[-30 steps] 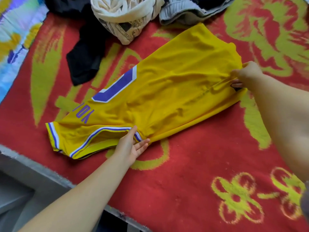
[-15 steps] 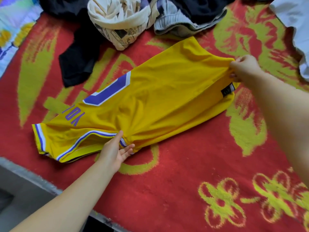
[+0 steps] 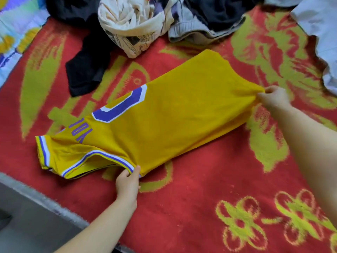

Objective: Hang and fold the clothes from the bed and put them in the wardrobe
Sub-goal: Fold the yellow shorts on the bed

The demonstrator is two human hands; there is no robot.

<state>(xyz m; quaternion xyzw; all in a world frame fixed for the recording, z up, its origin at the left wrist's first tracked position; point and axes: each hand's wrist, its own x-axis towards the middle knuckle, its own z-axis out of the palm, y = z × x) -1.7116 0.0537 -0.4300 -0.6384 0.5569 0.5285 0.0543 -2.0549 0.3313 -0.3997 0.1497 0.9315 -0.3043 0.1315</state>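
Left hand (image 3: 127, 181), lower centre of the frame, is pinching the striped armhole edge of the yellow mesh basketball jersey with purple and white trim (image 3: 164, 121), thumb on top and the other fingers curled beneath. Right hand (image 3: 273, 99), at the right of the frame, is gripping the hem corner in a closed pinch and drawing the cloth taut.

Jersey is lying folded lengthwise across the centre of the red and green patterned blanket (image 3: 200, 207) on the bed.

Step in hand, judged: folding, with the long fold being squared and smoothed.

Next move probably calls for carrying the hem end over toward the armhole end, keeping edges aligned.

Unfolded clothes are waiting at the top of the frame: cream printed garment (image 3: 131, 24), black garment (image 3: 87, 73), grey garment (image 3: 197, 31).
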